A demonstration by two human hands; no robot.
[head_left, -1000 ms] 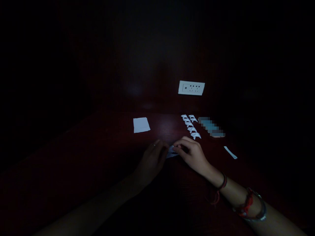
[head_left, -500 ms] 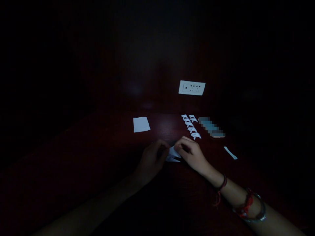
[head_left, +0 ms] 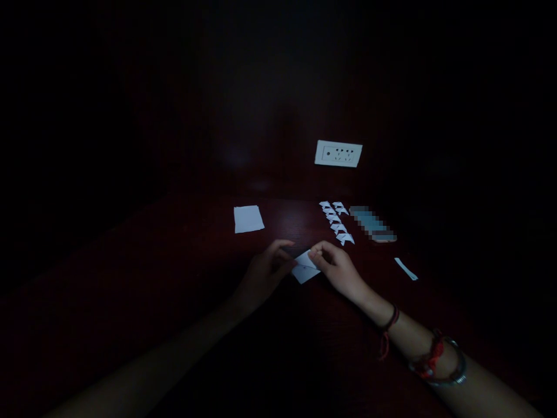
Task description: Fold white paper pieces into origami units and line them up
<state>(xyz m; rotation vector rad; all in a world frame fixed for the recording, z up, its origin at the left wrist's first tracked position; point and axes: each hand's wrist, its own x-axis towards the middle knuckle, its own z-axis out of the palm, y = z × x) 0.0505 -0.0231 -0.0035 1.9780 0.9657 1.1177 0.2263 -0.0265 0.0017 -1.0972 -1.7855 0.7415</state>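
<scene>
A small folded white paper [head_left: 306, 273] lies between my hands at the middle of the dark red table. My right hand [head_left: 337, 267] pinches its upper right edge. My left hand [head_left: 266, 270] is at its left side, index finger raised and apart from the thumb, whose tip touches the paper's left edge. Beyond the hands, several small folded white paper pieces [head_left: 338, 227] stand in two rows. Back left lies a stack of white paper sheets [head_left: 249, 219].
A phone [head_left: 373, 224], its screen blurred out, lies right of the folded pieces. A thin white strip [head_left: 406, 269] is nearer, on the right. A white socket plate [head_left: 338, 154] is on the wall behind the dark table [head_left: 195, 255].
The paper between my hands now looks flatter, its two pointed flaps no longer spread apart. My left index finger has lifted away from the thumb. My right hand keeps its pinch.
</scene>
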